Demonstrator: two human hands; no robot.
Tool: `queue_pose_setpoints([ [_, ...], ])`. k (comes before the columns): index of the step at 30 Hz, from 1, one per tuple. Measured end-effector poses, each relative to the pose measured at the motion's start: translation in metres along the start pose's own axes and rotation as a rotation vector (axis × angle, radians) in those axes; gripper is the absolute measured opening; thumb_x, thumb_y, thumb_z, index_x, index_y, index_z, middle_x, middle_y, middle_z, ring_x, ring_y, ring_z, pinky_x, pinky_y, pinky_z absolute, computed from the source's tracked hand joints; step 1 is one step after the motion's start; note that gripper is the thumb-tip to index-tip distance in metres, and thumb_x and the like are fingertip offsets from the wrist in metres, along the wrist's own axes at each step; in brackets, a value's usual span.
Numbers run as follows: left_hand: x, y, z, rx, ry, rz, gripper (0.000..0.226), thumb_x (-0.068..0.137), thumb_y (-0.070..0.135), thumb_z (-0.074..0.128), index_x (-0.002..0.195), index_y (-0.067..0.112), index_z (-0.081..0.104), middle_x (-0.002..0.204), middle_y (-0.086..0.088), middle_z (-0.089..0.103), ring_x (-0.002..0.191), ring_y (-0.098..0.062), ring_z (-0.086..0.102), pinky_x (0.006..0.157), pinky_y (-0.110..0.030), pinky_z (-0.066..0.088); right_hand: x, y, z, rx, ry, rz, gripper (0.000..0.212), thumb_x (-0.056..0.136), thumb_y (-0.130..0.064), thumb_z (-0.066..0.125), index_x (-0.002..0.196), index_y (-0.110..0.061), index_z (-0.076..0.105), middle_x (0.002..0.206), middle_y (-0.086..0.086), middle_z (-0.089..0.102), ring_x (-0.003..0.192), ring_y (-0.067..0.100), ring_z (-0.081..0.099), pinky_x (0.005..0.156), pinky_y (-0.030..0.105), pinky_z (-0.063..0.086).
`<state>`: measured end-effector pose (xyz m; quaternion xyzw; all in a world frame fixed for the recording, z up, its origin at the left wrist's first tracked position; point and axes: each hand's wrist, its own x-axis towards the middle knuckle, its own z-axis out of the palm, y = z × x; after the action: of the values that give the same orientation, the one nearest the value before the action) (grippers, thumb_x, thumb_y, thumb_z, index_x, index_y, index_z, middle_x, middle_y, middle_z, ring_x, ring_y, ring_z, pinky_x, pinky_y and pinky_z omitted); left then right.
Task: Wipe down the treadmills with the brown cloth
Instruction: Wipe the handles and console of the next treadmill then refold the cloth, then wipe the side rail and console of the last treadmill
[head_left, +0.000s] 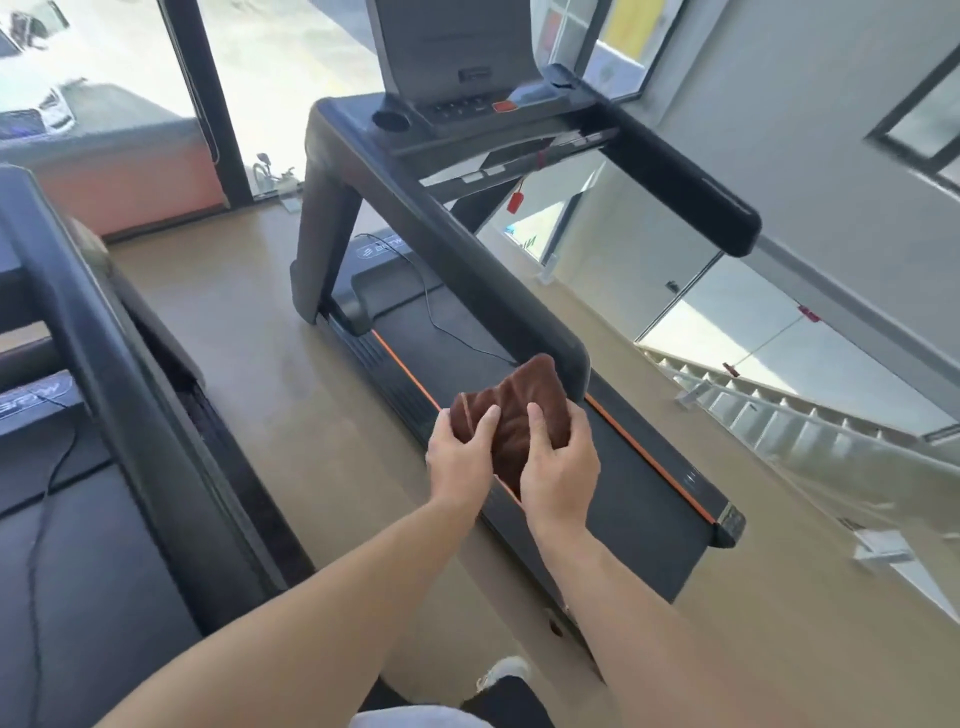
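Gripping brown cloth, left hand and right hand both; cloth beside treadmill handrail end.

white car outside window | red tag hanging | white stair railing | tan floor

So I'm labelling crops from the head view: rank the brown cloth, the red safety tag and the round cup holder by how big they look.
1. Brown cloth, held in both hands, nearest the camera
2. Round cup holder
3. Red safety tag

Apparent size only: the cup holder and tag sit farther away.
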<state>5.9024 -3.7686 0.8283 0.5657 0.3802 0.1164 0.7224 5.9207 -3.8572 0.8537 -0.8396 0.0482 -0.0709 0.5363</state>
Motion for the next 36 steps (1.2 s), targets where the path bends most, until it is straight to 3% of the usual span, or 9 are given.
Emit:
queue_pose_setpoints([
  [5,0.010,0.046,0.045,-0.063,0.026,0.210,0.020,0.094,0.043,0.069,0.083,0.027,0.060,0.072,0.016,0.063,0.074,-0.007,0.061,0.077,-0.035,0.057,0.054,-0.026,0.003,0.126,0.258,-0.202,0.030,0.101,-0.029,0.067,0.130,-0.018,0.067,0.125,-0.005,0.071,0.117,0.010,0.066,0.100,0.041,0.057],
  [10,0.046,0.068,0.091,-0.067,0.032,0.289,0.017,0.093,0.040,0.073,0.100,0.029,0.061,0.083,0.021,0.066,0.083,-0.001,0.064,0.080,-0.023,0.055,0.139,-0.018,0.006,-0.168,0.409,-0.516,0.033,0.103,-0.033,0.066,0.132,-0.017,0.064,0.155,0.006,0.051,0.147,0.028,0.041,0.121,0.054,0.034],
  [13,0.099,0.049,0.116,0.164,0.178,0.050,0.070,0.093,0.048,0.067,0.153,0.029,0.035,0.152,0.004,0.047,0.142,-0.018,0.041,0.120,-0.043,0.032,0.192,0.015,0.025,-0.643,-0.071,-0.323,0.070,0.101,-0.055,0.055,0.159,-0.019,0.036,0.171,0.006,0.019,0.158,0.033,0.012,0.128,0.055,0.008],
  [15,0.131,0.035,0.135,0.136,0.201,-0.172,0.081,0.099,0.054,0.054,0.163,0.025,0.014,0.169,-0.001,0.020,0.155,-0.025,0.020,0.126,-0.048,0.018,0.222,0.043,0.039,-0.836,-0.499,-0.173,0.096,0.095,-0.069,0.052,0.166,-0.022,0.007,0.174,0.003,0.000,0.159,0.033,0.000,0.127,0.056,0.007],
  [19,0.166,0.031,0.197,-0.136,0.116,-0.476,0.090,0.076,0.095,0.037,0.153,0.049,0.035,0.157,0.008,0.045,0.143,-0.025,0.043,0.121,-0.050,0.029,0.278,0.066,0.060,-0.783,-0.783,-0.214,0.103,0.095,-0.054,0.063,0.163,-0.024,-0.008,0.172,0.003,0.003,0.157,0.034,0.008,0.123,0.054,0.027],
  [23,0.209,0.022,0.229,-0.321,0.347,-0.537,0.108,0.050,0.108,0.048,0.139,0.047,0.057,0.139,0.014,0.062,0.129,-0.019,0.058,0.117,-0.048,0.037,0.322,0.062,0.081,-0.649,-0.979,-0.293,0.094,0.099,-0.054,0.056,0.163,-0.026,-0.007,0.171,-0.003,0.008,0.154,0.024,0.020,0.110,0.048,0.041],
  [28,0.236,0.072,0.224,-0.498,0.366,-0.441,0.078,0.081,0.087,0.047,0.116,0.024,0.078,0.115,-0.002,0.077,0.109,-0.024,0.073,0.105,-0.045,0.051,0.351,0.047,0.132,-0.469,-1.069,-0.275,0.093,0.095,-0.064,0.051,0.163,-0.030,-0.003,0.170,-0.004,0.012,0.151,0.022,0.026,0.113,0.052,0.041],
  [32,0.273,0.102,0.210,-0.474,0.366,-0.406,0.079,0.080,0.090,0.044,0.112,0.027,0.079,0.114,-0.003,0.077,0.109,-0.026,0.072,0.107,-0.049,0.050,0.377,0.029,0.181,-0.402,-1.148,-0.270,0.096,0.095,-0.066,0.052,0.163,-0.029,-0.003,0.170,-0.004,0.009,0.152,0.023,0.025,0.116,0.054,0.037],
  [36,0.318,0.129,0.195,-0.372,0.426,-0.347,0.072,0.089,0.083,0.039,0.118,0.027,0.073,0.105,-0.001,0.079,0.092,-0.019,0.076,0.093,-0.042,0.057,0.400,0.007,0.234,-0.407,-1.215,-0.249,0.098,0.094,-0.068,0.055,0.162,-0.031,-0.005,0.169,-0.007,0.007,0.150,0.024,0.026,0.114,0.053,0.039],
])
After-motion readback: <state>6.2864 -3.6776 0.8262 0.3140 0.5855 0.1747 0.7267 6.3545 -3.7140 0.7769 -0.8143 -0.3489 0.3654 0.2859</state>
